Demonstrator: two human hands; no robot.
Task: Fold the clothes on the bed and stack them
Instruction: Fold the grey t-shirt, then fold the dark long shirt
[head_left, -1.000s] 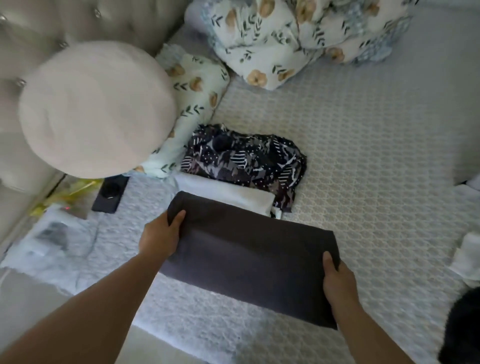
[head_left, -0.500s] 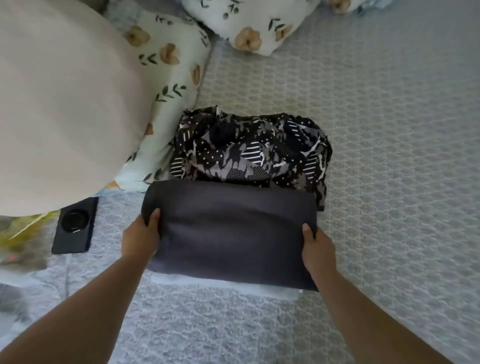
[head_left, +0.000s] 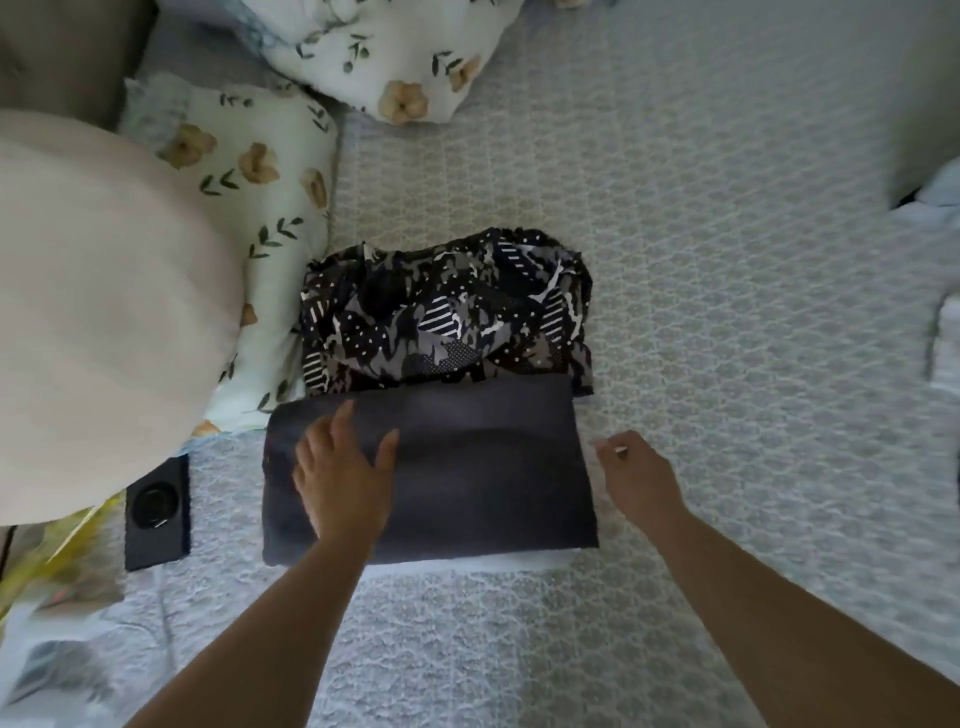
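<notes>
Bed (head_left: 701, 234): covered by a grey quilted spread with a repeating lattice pattern; it carries every item listed below.

Round cushion (head_left: 93, 312): one, cream, plain, at the left edge, overlapping a floral pillow.

Floral pillows: two, pale with tan flowers and green sprigs. One (head_left: 270, 171) lies beside the cushion; the other (head_left: 395, 57) lies at the head of the bed.

Patterned garment (head_left: 447, 312): one, black, grey and white print, folded loosely, lying on the bed beside the floral pillow.

Dark grey garment (head_left: 493, 467): one, folded to a flat rectangle, smooth, its far edge touching the patterned garment. It rests on a white folded item (head_left: 467, 564), of which only a narrow strip shows along the near edge.

Dark rectangular device (head_left: 156, 512): one, on the bed left of the stack, with a round ring on its face.

Left hand (head_left: 340, 478): fingers spread straight, palm flat on the left part of the dark grey garment, gripping nothing.

Right hand (head_left: 636, 478): just off the garment's right edge, fingers loosely curled, holding nothing.
</notes>
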